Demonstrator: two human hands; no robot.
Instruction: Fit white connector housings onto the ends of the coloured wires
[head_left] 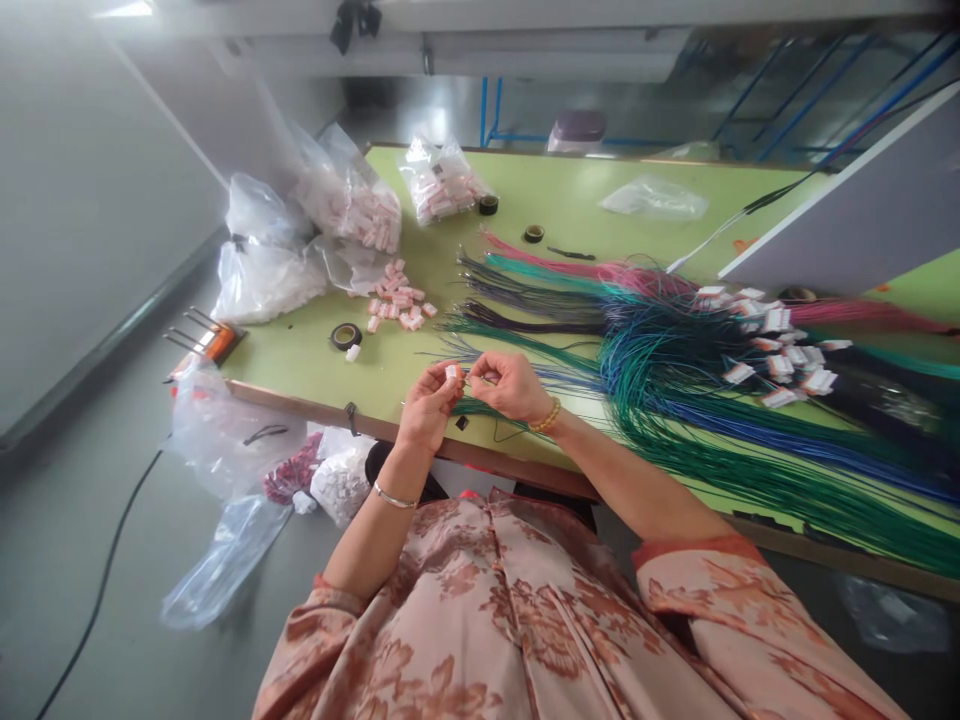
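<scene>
My left hand (pixel 427 408) is closed around a small white and orange connector housing (pixel 453 373), close to the table's front edge. Just right of it, my right hand (pixel 510 386) pinches a thin wire whose end is at the connector; the fingers hide most of it, and whether the end sits inside I cannot tell. Bundles of green and blue wires (pixel 637 350) spread across the table from beside my right hand. Beyond my left hand lies a loose pile of similar connector housings (pixel 397 298).
Bagged connectors (pixel 442 185) and a large clear bag (pixel 262 265) stand at the back left. Black tape rolls (pixel 346 337) lie on the green table (pixel 300 355). Wired connectors (pixel 787 350) are heaped at right. An orange pronged holder (pixel 217 343) sits at the left corner.
</scene>
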